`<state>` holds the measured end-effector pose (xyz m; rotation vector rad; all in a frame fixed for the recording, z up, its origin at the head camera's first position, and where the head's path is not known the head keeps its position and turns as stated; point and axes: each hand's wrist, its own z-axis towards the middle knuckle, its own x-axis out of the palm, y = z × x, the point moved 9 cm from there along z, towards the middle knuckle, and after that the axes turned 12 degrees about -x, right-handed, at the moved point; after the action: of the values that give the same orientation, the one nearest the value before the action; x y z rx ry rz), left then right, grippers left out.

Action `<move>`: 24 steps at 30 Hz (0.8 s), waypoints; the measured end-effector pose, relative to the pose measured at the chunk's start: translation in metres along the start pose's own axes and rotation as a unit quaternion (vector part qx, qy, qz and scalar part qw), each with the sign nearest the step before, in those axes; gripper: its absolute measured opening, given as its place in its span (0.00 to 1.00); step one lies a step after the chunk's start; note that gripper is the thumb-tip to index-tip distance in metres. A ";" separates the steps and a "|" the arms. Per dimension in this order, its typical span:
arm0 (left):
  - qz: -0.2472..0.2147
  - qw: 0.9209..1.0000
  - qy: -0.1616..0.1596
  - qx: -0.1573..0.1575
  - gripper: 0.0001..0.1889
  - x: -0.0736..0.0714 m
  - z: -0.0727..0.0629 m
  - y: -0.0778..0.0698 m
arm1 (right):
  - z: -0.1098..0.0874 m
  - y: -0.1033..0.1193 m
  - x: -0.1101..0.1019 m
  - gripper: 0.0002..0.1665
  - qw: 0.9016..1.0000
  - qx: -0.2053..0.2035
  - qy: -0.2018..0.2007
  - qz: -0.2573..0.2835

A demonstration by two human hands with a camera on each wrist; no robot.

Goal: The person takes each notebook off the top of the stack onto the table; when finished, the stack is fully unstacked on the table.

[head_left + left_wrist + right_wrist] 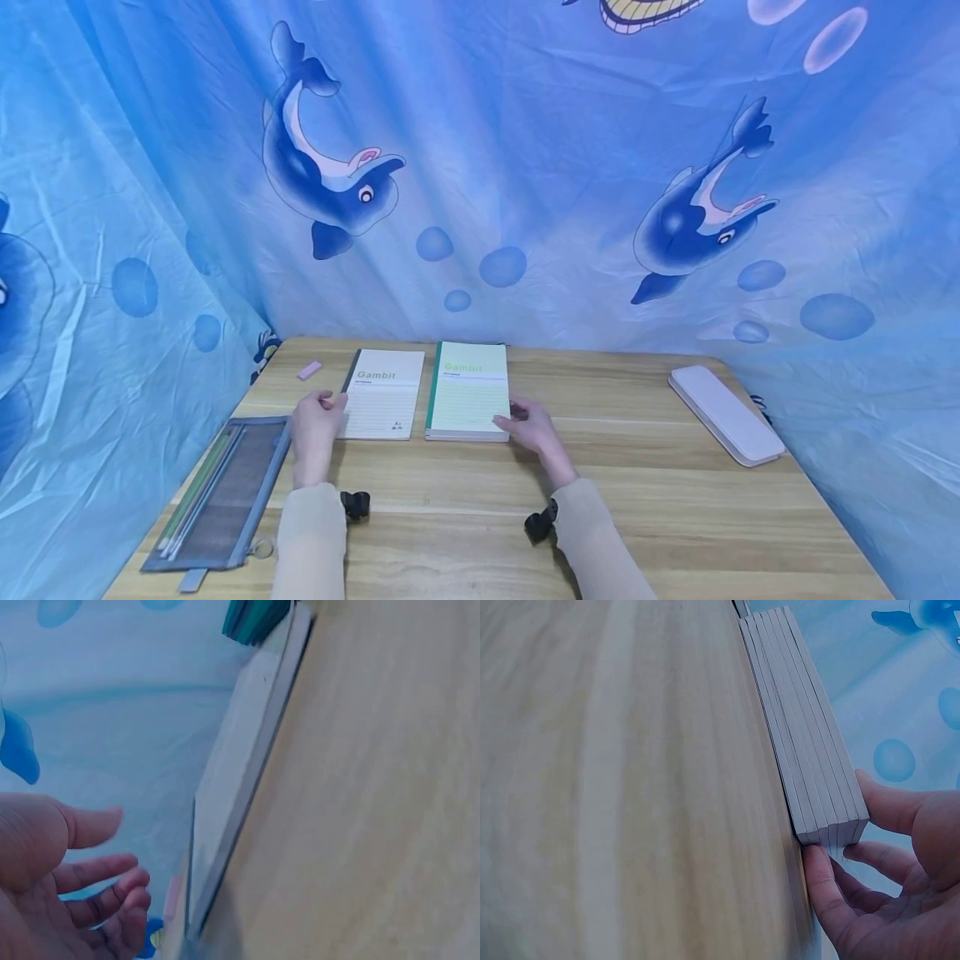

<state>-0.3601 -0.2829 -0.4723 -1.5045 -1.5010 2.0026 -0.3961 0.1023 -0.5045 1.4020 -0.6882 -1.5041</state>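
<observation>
A stack of several notebooks (468,392) lies at the back middle of the table, the top one pale green with a dark green spine. My right hand (531,425) grips its right side near the front corner. The thumb (889,802) is at the top cover and the fingers (825,889) are against the side edges. Left of the stack lies a white notebook (384,400) with a dark spine. My left hand (317,425) is beside this notebook's left edge, its fingers loosely bent and nothing in them in the left wrist view.
A blue-grey mesh pencil case (247,483) with long thin items inside lies at the left table edge. A small pink eraser-like block (309,370) sits at the back left. On the right is a pale lilac case (723,414). A blue dolphin-print curtain (510,167) surrounds the table.
</observation>
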 end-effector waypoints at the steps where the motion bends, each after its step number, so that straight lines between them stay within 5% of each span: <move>1: -0.008 1.000 0.007 0.006 0.24 0.002 -0.001 -0.004 | 0.000 0.000 0.000 0.38 1.000 0.000 0.000 -0.001; 8: -0.051 0.995 0.086 0.024 0.22 0.026 -0.009 -0.028 | 0.000 0.000 0.000 0.36 1.000 0.003 -0.003 0.002; 24: -0.043 0.977 0.203 0.058 0.16 0.090 -0.036 -0.055 | -0.001 -0.002 0.000 0.37 1.000 0.014 -0.005 0.001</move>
<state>-0.3919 -0.1761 -0.4789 -1.6438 -1.2351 1.5812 -0.3955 0.1035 -0.5061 1.4146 -0.7187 -1.5069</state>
